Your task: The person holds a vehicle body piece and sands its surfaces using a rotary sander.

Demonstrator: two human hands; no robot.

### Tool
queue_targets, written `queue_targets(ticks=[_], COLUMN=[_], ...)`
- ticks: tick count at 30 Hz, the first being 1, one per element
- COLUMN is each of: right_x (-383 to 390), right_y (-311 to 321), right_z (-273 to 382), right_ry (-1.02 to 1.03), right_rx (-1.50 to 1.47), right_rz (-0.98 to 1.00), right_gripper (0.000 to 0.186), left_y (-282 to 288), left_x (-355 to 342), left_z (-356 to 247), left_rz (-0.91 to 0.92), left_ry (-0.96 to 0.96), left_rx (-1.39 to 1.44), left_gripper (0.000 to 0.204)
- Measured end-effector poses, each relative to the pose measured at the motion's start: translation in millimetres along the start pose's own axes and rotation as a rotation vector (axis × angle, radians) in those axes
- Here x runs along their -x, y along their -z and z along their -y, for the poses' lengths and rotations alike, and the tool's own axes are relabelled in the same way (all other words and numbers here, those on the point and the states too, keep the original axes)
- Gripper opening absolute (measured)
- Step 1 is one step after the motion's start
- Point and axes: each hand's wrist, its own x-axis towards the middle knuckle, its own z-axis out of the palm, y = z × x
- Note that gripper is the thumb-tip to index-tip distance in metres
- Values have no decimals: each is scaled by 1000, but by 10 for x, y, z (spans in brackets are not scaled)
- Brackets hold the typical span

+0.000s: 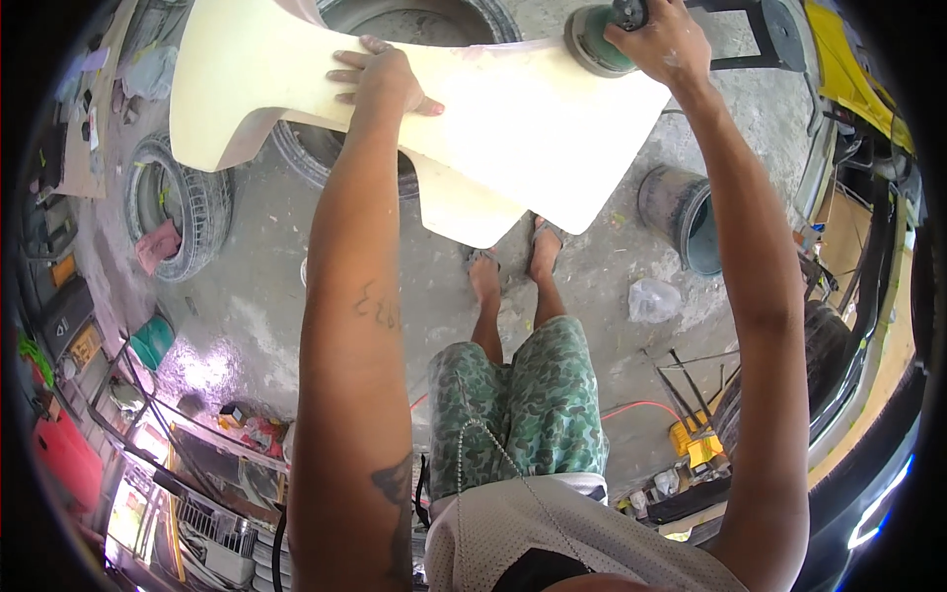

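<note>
A large cream-coloured curved panel, shaped like a car fender (513, 123), lies across the upper middle of the view. My left hand (385, 84) rests on its face with the fingers spread, holding nothing. My right hand (669, 44) is closed around a round power sander (595, 41) with a green body and a black top. The sander sits on the panel's upper right end. Its underside is hidden against the panel. A black frame-like piece (755, 37) reaches out to the right beyond my hand; whether it belongs to the sander I cannot tell.
Tyre rubber (419, 15) shows behind and under the panel. Another tyre (202, 212) with a pink cloth (158, 247) stands at the left. A grey bucket (671, 202) lies at the right near a clear plastic bag (654, 300). A yellow body part (858, 74) is at far right.
</note>
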Motion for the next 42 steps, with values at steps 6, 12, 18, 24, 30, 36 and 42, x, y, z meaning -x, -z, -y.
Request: queue_targets(ticks=[6,12,18,24,30,36,42], right_x=[211,388,400,138,-160,-115,217], right_y=[-185,-349,-367,-243,19,75,-157], right_z=[528,1125,1260,497,-247,-331,160], right_ry=[122,200,239,39,-61,-69,47], right_rx=[-103,-245,-156,-230,-30,10,-116], right_rz=[35,207,246,185,70,-11,34], right_gripper=[45,53,56,56,55,55,54], left_y=[-3,-94,-169,-71,10,-5,-13], left_x=[-17,-125,-347,-155,-14,-37,-58], left_z=[11,121,129,114,57,50,19], left_rz=[-3,-24,-33,-12,1,-32,-20], left_ry=[-11,-29,-207,-69,-49,-41,-17], left_rx=[-25,-47,-174,-21,6,4,-7], left_gripper=[150,155,159,156,153,155,154])
